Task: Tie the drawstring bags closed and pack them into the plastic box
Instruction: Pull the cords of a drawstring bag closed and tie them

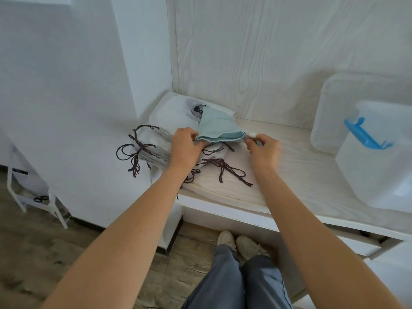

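Note:
A light blue drawstring bag [217, 126] is held just above the white wood-grain shelf [289, 166], its open mouth stretched between my hands. My left hand [186, 146] pinches the bag's left mouth corner. My right hand [263, 150] pinches the right corner by its cord end. Under the bag lies a pile of white drawstring bags [176, 114] with dark cords [225, 170] trailing over the shelf. A stack of grey-edged bags [156, 150], bundled with dark cord, sits at the shelf's left end. The clear plastic box [376, 168] with a blue latch [365, 137] stands at the right.
The box's clear lid [330, 112] leans against the back panel behind the box. A white wall panel closes the shelf's left side. Below the shelf are my legs, shoes and a wooden floor. A white rack [33, 192] stands on the floor at far left.

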Motion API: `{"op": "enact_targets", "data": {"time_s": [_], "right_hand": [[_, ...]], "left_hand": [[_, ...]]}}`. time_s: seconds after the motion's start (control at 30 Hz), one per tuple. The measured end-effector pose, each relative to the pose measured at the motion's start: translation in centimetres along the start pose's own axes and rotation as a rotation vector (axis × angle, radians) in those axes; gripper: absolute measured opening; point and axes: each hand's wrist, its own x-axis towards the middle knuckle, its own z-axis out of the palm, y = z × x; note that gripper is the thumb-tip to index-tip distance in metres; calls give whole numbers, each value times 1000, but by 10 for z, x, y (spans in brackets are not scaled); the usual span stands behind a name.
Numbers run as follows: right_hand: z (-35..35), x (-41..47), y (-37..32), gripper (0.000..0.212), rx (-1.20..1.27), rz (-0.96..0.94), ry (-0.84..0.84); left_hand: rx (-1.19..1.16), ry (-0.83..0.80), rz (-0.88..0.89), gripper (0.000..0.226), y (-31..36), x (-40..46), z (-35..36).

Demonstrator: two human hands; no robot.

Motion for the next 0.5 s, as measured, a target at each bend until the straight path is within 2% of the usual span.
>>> {"op": "enact_targets", "data": {"time_s": [0.03, 0.17, 0.37, 0.5], "right_hand": [[0, -1, -1, 4, 12, -7, 11], [-3, 0, 0, 25, 69, 8, 49], [-4, 0, -3, 28, 284, 85, 37], [-6, 1, -4, 26, 392, 95, 2]], "left_hand": [[-8, 7, 7, 29, -1, 0, 0], [-61, -11, 45, 14, -5, 1, 0], [-186, 10, 64, 12, 3, -3, -7], [-152, -13, 87, 10, 12, -4, -12]]}}
